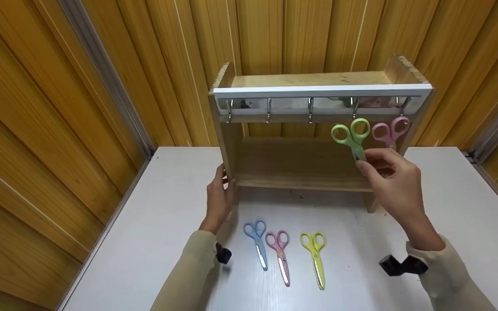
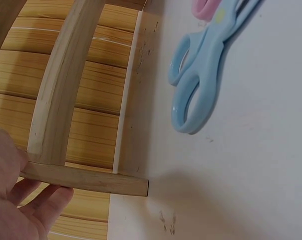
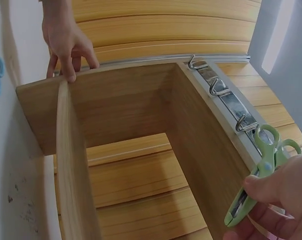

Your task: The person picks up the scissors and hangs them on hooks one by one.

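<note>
The right hand (image 1: 396,179) pinches the green scissors (image 1: 355,142) below the loops, loops up, tips down, long axis tilted, near the fourth hook (image 1: 354,113) from the left. The left hand (image 1: 218,201) grips the rack (image 1: 296,162) low on its left side. A pink pair (image 1: 388,135) hangs at its right end. On the desk (image 1: 180,194), blue scissors (image 1: 256,238), pink scissors (image 1: 279,247) and yellow scissors (image 1: 315,252) lie loops toward the rack.

Three scissors (image 1: 280,255) lie before the rack (image 1: 296,166).
</note>
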{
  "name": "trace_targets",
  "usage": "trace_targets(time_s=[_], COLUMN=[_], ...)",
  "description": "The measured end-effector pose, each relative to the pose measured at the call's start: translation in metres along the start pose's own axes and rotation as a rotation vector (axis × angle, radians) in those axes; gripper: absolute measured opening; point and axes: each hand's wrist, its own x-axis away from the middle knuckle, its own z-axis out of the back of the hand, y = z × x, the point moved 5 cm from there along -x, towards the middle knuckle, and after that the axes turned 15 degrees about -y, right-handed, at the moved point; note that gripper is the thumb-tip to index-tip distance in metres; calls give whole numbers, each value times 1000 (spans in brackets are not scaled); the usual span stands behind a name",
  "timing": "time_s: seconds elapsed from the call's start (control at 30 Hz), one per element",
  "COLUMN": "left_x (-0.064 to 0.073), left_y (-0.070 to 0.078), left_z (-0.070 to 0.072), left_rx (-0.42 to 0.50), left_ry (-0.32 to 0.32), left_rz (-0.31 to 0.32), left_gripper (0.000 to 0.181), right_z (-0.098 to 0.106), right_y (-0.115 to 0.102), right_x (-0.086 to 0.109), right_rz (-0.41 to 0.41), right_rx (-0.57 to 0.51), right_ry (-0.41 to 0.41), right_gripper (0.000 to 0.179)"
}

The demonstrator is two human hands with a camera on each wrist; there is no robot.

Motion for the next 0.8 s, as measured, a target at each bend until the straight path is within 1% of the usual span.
trace_targets(time_s=[0.17, 0.5, 0.57, 0.8], left_x=[-1, 0, 1, 1], left_y=[-1, 1, 0, 1], left_z=[-1, 0, 0, 0], left_rx=[-11, -32, -27, -8], left_ry=[-1, 4, 3, -1], left_rz=[6, -1, 6, -16], left_gripper=[53, 53, 53, 54], right_z=[-8, -24, -26, -31], right_y=[1, 12, 14, 18], right_x=[-6, -14, -14, -15], right_rz=[-29, -76, -87, -110], right_rx=[-40, -132, -138, -136], right_ry=[37, 67, 67, 71], right_gripper=[18, 18, 20, 21])
